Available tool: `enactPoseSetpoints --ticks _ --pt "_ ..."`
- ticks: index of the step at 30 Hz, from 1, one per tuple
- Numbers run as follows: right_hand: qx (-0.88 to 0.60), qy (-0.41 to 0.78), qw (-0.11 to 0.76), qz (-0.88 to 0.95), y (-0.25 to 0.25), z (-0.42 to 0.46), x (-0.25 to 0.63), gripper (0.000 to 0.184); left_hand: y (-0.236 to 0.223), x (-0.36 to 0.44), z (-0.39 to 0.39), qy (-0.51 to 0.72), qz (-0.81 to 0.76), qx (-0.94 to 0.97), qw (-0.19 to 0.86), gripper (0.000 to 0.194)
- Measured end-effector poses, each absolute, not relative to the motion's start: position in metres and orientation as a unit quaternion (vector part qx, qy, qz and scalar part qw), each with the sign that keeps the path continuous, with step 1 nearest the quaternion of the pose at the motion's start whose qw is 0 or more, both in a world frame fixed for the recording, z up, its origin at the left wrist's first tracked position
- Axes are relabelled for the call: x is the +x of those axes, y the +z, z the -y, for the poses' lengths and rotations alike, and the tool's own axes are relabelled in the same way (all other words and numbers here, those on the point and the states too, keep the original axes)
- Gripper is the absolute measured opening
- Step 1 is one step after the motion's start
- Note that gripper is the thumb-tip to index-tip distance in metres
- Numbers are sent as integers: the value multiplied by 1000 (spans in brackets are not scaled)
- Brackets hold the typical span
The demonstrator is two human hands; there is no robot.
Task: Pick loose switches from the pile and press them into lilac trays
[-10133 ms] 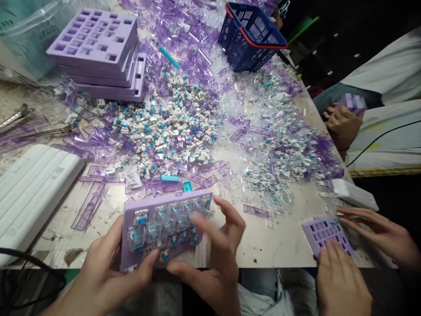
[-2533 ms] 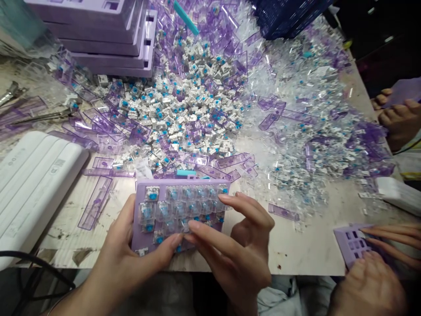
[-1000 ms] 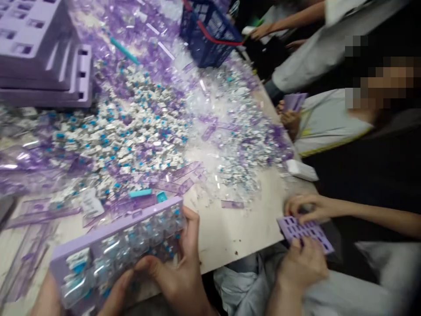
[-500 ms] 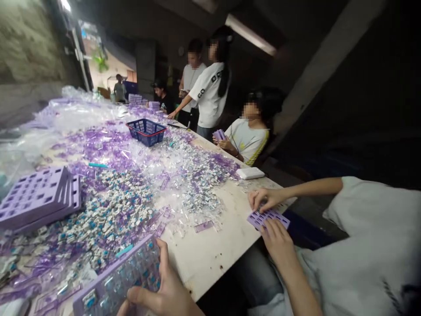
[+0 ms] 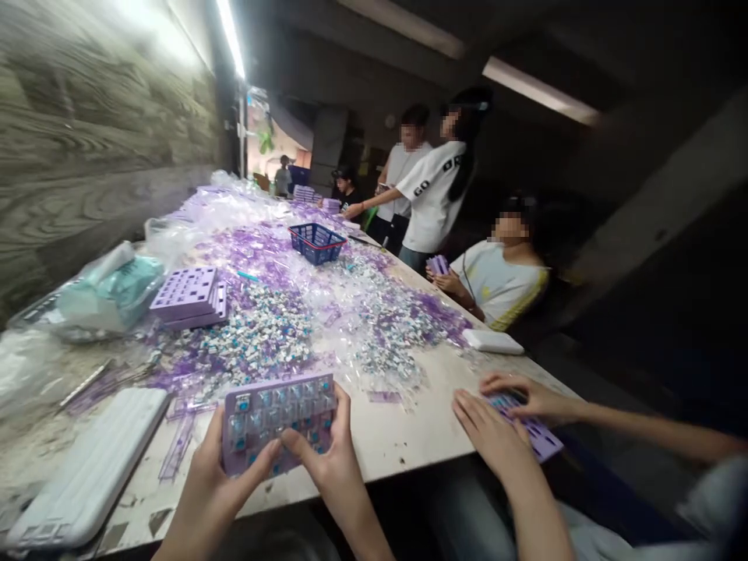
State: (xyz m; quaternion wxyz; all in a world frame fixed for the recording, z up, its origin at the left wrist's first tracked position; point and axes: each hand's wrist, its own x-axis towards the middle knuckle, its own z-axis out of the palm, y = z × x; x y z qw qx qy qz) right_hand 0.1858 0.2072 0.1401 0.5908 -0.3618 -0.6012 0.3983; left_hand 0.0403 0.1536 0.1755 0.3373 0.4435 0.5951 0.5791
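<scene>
A purple foam tray [image 5: 286,383] is tilted up above the table's front edge, its slots filled with small clear-topped pieces showing blue and white. My left hand [image 5: 225,467] grips its left side, thumb lying over the lower rows. On the right side my right hand [image 5: 333,444] holds the same tray, fingers behind it and thumb on the front. Both thumbs press close together near the tray's lower middle. Beyond it spreads a heap of small white-and-blue pieces [image 5: 262,327], mixed with clear and purple plastic bits.
Stacked purple trays [image 5: 184,292] stand at left beside a teal plastic bag [image 5: 114,288]. A white plastic case [image 5: 97,467] lies near left. A blue basket [image 5: 317,243] sits mid-table. Close on my right, a co-worker's hands [image 5: 496,432] hold another purple tray; other people are farther back.
The view has swung left and widened, bringing the white case and teal bag into sight. The filled tray now faces me more squarely, with both my hands visible on it.
</scene>
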Motion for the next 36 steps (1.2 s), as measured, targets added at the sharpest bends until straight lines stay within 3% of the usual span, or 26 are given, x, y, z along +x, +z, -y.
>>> enactPoseSetpoints --ticks 7,11,17,27,29,32,36 --pt "-318 476 552 607 143 -234 158 56 162 21 -168 612 -608 415 289 51" --pt "-359 536 503 575 168 -247 161 68 185 19 -181 575 -614 470 266 41" --pt "-363 561 519 534 198 -293 165 83 216 21 -238 578 -555 521 294 48" --pt "-471 496 560 467 176 -361 190 98 214 43 -362 543 -493 575 363 33" --pt "-482 492 571 448 178 -364 197 101 218 48 -370 528 -482 589 377 42" --pt "-463 495 589 440 182 -359 201 98 218 54 -359 539 -464 593 378 51" --pt "-413 503 595 471 184 -345 192 82 208 46 -327 567 -447 574 385 48"
